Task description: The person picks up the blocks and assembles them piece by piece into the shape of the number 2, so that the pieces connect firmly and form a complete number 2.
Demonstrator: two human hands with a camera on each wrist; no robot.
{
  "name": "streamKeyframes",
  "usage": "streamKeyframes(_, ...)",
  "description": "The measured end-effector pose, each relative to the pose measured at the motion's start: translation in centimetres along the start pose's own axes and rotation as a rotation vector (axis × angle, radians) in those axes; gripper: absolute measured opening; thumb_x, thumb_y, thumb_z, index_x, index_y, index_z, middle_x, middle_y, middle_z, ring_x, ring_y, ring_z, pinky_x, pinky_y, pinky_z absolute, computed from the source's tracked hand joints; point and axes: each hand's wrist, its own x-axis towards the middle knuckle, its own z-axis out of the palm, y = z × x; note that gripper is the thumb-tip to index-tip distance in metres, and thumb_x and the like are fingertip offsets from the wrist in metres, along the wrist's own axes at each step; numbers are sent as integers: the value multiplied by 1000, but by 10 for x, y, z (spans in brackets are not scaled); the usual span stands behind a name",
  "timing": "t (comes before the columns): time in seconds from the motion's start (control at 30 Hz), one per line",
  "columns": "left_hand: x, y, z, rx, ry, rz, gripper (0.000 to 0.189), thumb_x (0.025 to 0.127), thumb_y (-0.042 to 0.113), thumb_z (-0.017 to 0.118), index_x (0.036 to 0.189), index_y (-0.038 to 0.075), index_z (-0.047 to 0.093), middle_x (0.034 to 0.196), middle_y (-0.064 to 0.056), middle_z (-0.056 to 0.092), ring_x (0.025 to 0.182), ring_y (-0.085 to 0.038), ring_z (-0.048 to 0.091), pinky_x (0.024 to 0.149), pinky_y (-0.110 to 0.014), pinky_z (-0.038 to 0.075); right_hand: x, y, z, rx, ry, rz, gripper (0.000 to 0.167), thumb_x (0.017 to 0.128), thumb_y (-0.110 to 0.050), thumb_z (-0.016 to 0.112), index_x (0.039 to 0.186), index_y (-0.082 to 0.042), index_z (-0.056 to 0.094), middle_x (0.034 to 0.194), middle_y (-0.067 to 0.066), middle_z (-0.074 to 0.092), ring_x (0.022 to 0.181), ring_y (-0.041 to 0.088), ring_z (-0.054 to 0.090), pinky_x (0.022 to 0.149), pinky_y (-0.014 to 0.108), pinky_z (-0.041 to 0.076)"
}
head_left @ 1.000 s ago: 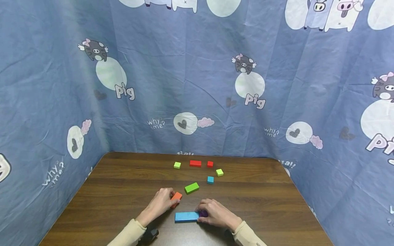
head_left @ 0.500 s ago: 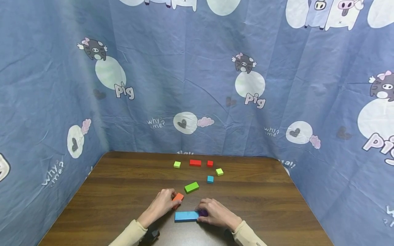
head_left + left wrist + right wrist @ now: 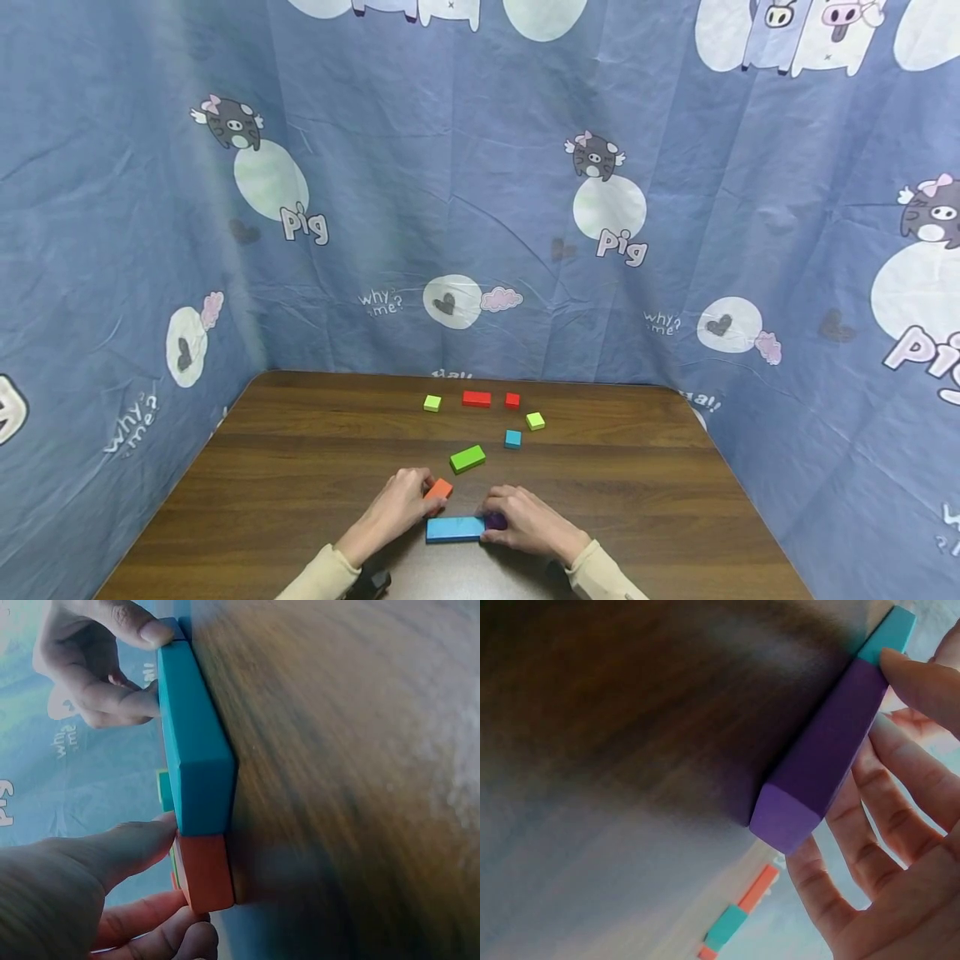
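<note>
In the head view my left hand (image 3: 393,510) pinches an orange rectangular block (image 3: 441,490) near the far left corner of a long blue block (image 3: 454,528). The left wrist view shows the orange block (image 3: 208,875) beside the blue block's (image 3: 204,787) end, its thumb by the corner where they meet; whether they touch I cannot tell. My right hand (image 3: 531,522) grips a purple block (image 3: 495,522), mostly hidden under the fingers. In the right wrist view the purple block (image 3: 821,742) lies end to end with the blue one (image 3: 889,636), thumb at their seam.
Beyond the hands lies a green rectangular block (image 3: 467,458). Farther back are a small blue block (image 3: 513,439), two yellow-green cubes, a red rectangular block (image 3: 476,399) and a red cube (image 3: 512,401). A blue patterned curtain (image 3: 510,208) surrounds the wooden table (image 3: 300,467).
My left hand has moved slightly right and nearer with the orange block, bringing it closer to the blue block. The right hand, purple block and blue block stay in place.
</note>
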Motion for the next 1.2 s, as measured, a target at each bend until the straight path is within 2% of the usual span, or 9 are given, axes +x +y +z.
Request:
streamKeyframes(0.27, -2, 1, 0, 7, 11, 9, 27, 74, 25, 82, 84, 5, 67, 78, -5, 69, 64, -7, 54, 53, -25, 43, 0, 0, 1, 1, -6, 8, 27, 85, -35, 73, 105, -17, 70, 97, -9, 65, 88, -2, 57, 78, 20, 47)
streamKeyframes(0.5, -4, 1, 2, 3, 7, -2, 27, 74, 25, 82, 84, 5, 67, 76, -2, 67, 61, -6, 49, 53, -23, 40, 0, 0, 2, 8, -22, 20, 27, 85, -36, 72, 105, -18, 70, 98, -10, 64, 89, -2, 57, 78, 20, 47)
streamKeyframes(0.77, -5, 0, 2, -8, 40, 15, 25, 74, 22, 82, 79, 6, 63, 66, 1, 57, 55, -5, 41, 47, -21, 33, 0, 0, 2, -3, -14, 26, 27, 85, -36, 73, 104, -18, 70, 96, -11, 64, 87, -3, 56, 78, 21, 47)
streamKeyframes(0.93, -6, -1, 3, -15, 32, -1, 28, 74, 23, 82, 74, 9, 58, 64, 4, 52, 53, -5, 39, 46, -21, 31, 0, -1, 1, -6, -21, 25, 27, 84, -36, 73, 104, -18, 70, 97, -10, 64, 87, -3, 56, 79, 21, 47)
streamKeyframes(1.2, -3, 0, 2, -27, -1, -49, 29, 74, 25, 82, 75, 9, 57, 63, 6, 47, 52, -6, 39, 45, -22, 30, -1, 3, -1, 9, -20, 28, 47, 81, -48, 73, 114, -16, 67, 102, -7, 62, 92, 2, 55, 83, 25, 47)
